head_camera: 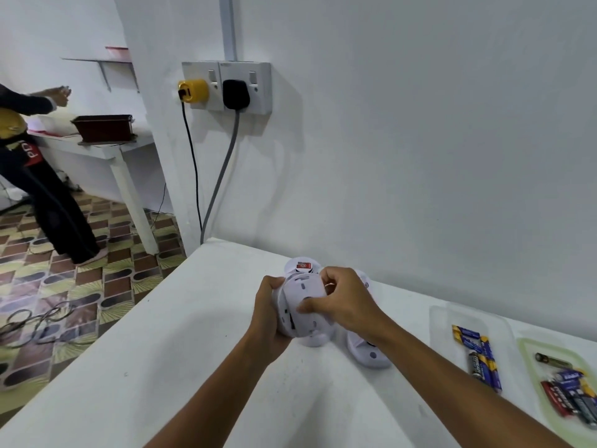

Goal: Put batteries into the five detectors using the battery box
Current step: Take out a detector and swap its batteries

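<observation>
Near the middle of the white table (135, 367), both hands are closed around one round white detector (305, 305), held up off the surface and tilted so its flat back plate faces up and toward the camera. The left hand (269, 313) cups its left rim from below; the right hand (339, 300) curls over the plate from the right, thumb pressed on the near part, which looks like a grip for twisting the plate off, though no battery bay shows yet. Other detectors lie close by: one with a red label (303, 266) just beyond the hands near the wall, another (368, 352) on the table just right of the held one and partly under the right forearm. Batteries sit well to the right, loose blue ones in a clear tray (439, 318) with their long axes running near to far, and more in a green-rimmed tray (529, 345) at the right edge. So the right hand is the nearer one for fetching a battery. Open table lies left and near; the wall closes off the far side.
</observation>
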A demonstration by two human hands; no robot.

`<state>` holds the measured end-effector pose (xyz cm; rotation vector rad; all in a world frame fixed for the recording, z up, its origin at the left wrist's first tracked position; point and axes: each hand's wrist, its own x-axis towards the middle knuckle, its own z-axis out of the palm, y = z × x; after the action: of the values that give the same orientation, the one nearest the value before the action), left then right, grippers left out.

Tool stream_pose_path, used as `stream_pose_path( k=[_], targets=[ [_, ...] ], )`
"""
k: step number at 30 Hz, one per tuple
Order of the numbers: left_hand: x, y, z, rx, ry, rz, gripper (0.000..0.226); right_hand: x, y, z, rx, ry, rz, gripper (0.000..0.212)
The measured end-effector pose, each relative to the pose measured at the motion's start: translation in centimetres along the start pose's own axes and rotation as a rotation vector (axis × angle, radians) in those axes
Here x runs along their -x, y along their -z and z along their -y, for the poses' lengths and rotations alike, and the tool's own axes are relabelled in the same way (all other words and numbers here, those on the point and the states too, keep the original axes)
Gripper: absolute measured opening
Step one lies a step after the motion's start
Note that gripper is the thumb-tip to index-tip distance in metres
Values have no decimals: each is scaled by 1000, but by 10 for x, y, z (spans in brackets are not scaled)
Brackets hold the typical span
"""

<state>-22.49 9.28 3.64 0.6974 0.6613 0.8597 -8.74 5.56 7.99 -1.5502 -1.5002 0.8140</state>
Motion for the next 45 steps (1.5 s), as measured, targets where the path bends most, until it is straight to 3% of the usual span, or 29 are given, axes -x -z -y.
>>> stream_pose_path(
  k=[4,7,10,13,15,22,25,30,33,39,45],
  targets=[
    [-3,12,-6,102,42,1,52,-4,-17,4,-45,7,67,43],
    [2,25,-16,154,52,-2,54,-5,-14,1,-233,-119,79,36],
    [10,48,-32,210,12,-77,53,-1,-20,-11,-339,-226,234,39],
    [17,76,-43,261,-3,-162,61,7,-52,-23,-207,-254,381,40],
    [20,89,-48,272,4,-175,60,11,-78,-30,-56,-264,394,39],
    [23,97,-53,269,37,-101,57,14,-119,-34,213,-131,287,57],
    [18,87,-49,275,41,-66,58,24,-107,-32,306,19,212,46],
    [-1,32,-32,193,55,19,55,33,-49,-40,101,107,-42,21],
    [-16,-22,-10,172,83,74,55,44,12,-53,-25,33,-178,9],
    [-47,-158,80,193,186,221,63,102,148,-107,-189,-90,-383,14],
    [-63,-254,172,247,238,285,74,155,231,-153,-225,-161,-491,14]
  ],
)
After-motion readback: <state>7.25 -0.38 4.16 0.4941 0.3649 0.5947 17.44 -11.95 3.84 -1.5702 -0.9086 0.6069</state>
